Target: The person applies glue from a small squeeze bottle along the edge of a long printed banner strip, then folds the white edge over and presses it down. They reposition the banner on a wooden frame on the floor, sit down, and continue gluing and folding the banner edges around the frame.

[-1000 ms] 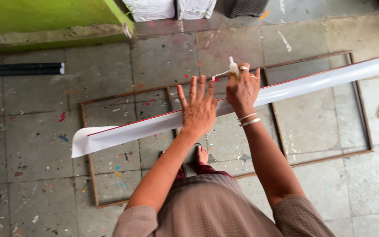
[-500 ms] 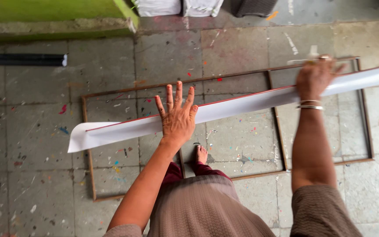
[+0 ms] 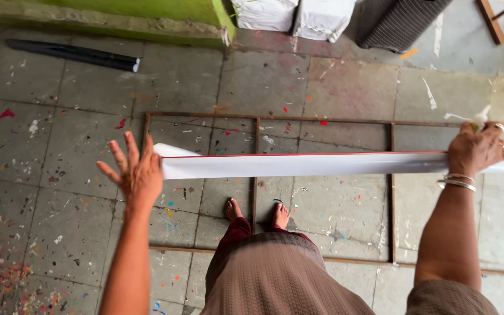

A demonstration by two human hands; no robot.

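A long white sheet (image 3: 322, 164) is held level above a metal frame (image 3: 391, 192) on the floor. It is gripped by the right hand (image 3: 478, 149); the left hand (image 3: 138, 172), fingers spread, only touches its end, so that end could sag or slip.

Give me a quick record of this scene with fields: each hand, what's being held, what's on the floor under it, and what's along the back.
left hand: left hand, open, fingers spread, at the left end of the white sheet
right hand: right hand, bangles on the wrist, pressing on the sheet near its right end, a small whitish item in the fingers
held thing: long white sheet with a thin red edge, stretched level between the hands
floor: rusty metal frame lying flat on paint-speckled paving, bare feet inside it
back: black roll; green wall; white sacks
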